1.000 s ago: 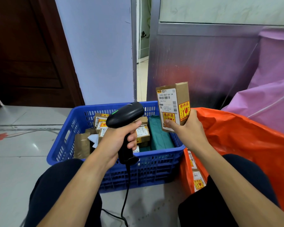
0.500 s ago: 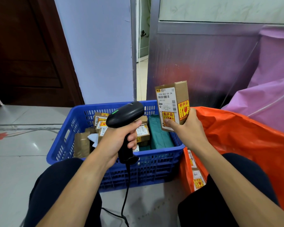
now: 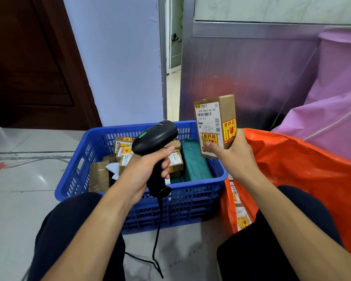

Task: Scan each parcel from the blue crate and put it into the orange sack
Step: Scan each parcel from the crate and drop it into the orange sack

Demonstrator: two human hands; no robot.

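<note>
My right hand (image 3: 234, 157) grips a small brown cardboard parcel (image 3: 215, 122) by its lower end and holds it upright, white shipping label and yellow fragile stickers facing me, above the gap between crate and sack. My left hand (image 3: 145, 169) holds a black barcode scanner (image 3: 155, 138) by its handle, head pointing right toward the parcel; a green light shows on top. The blue crate (image 3: 190, 199) in front of me holds several brown parcels (image 3: 123, 148) and a green packet (image 3: 195, 161). The orange sack (image 3: 304, 175) lies open at the right, with labelled parcels (image 3: 241, 218) visible inside.
My knees in dark trousers frame the crate. The scanner's black cable (image 3: 156, 250) trails down to the tiled floor (image 3: 18, 199). A metal panel (image 3: 241, 78) and a purple sack (image 3: 332, 98) stand behind the orange sack; a dark wooden door (image 3: 28, 67) is at left.
The parcel in my right hand has risen slightly and tilted a little. The scanner hand has stayed where it was.
</note>
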